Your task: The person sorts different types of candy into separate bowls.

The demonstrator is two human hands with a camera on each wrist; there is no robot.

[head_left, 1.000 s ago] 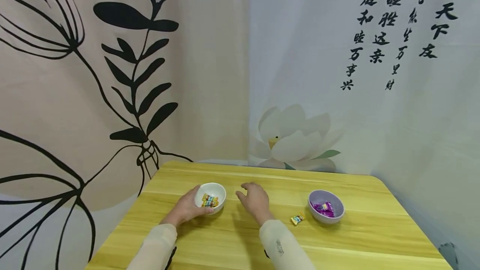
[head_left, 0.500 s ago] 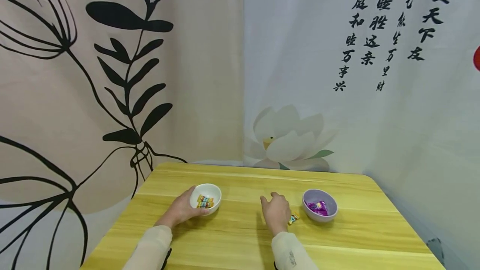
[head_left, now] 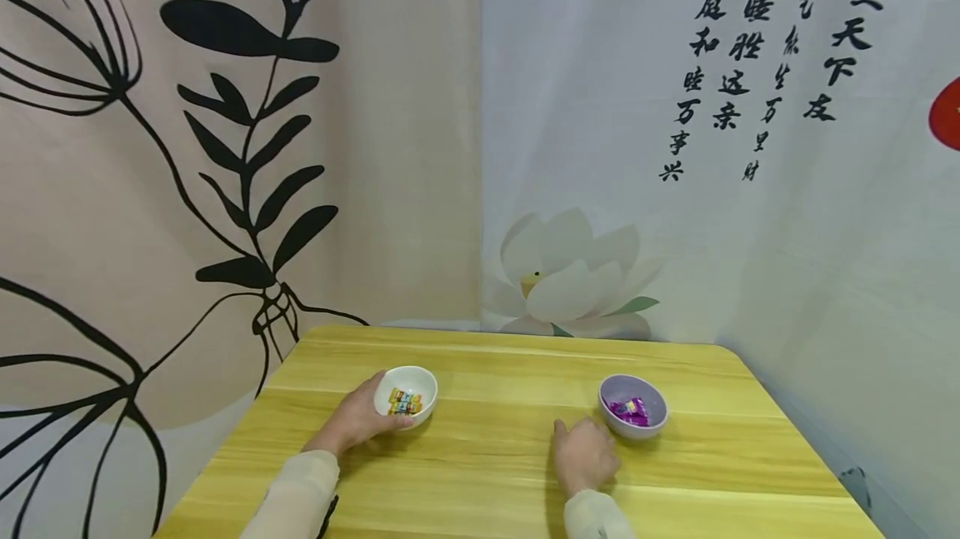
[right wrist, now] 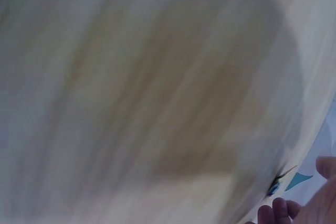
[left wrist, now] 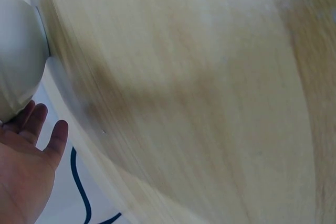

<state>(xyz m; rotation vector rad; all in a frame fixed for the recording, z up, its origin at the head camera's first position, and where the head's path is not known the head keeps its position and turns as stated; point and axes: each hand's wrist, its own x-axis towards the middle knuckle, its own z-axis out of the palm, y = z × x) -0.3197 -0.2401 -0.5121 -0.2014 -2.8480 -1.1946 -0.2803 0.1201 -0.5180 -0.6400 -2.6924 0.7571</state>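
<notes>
My left hand grips the side of a white bowl, its thumb at the near rim. Yellow-wrapped candies lie inside. In the left wrist view the fingers touch the bowl's outer wall. My right hand is low over the table, just in front of a purple bowl that contains purple-wrapped candies. A small wrapped candy lies by the right fingertips in the right wrist view, with the thumb apart from the fingers. From the head view the hand hides this candy.
The light wooden table carries both bowls, white on the left and purple on the right. Behind its far edge hangs a printed cloth with plant drawings, a lotus and writing.
My right hand has moved right and nearer to the table's front, from beside the white bowl to over the loose yellow candy. The left hand stays on the white bowl.
</notes>
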